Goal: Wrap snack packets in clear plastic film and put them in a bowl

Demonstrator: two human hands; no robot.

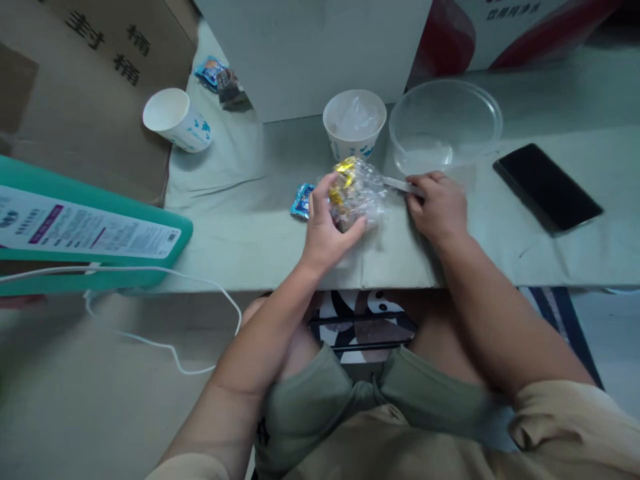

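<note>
My left hand (324, 227) curls its thumb and fingers around a crinkled clear plastic wrapper (364, 193) with shiny gold parts, held just above the table. In my right hand (441, 205) is a thin white plastic handle (397, 184); its far end meets the wrapper, and I cannot make out what it ends in. Right behind the wrapper stands a paper cup (344, 145) with crumpled clear plastic inside. A small blue packet (301, 202) lies by my left fingers. Behind my right hand is a clear round plastic bowl (425, 157).
A black phone (547, 190) lies at the right. Another paper cup (193, 130) leans at the left near a cardboard box (85, 127) and small packets (213, 72). A green container (170, 233) and a white cable (200, 278) are at the front left. A white box (320, 53) stands behind.
</note>
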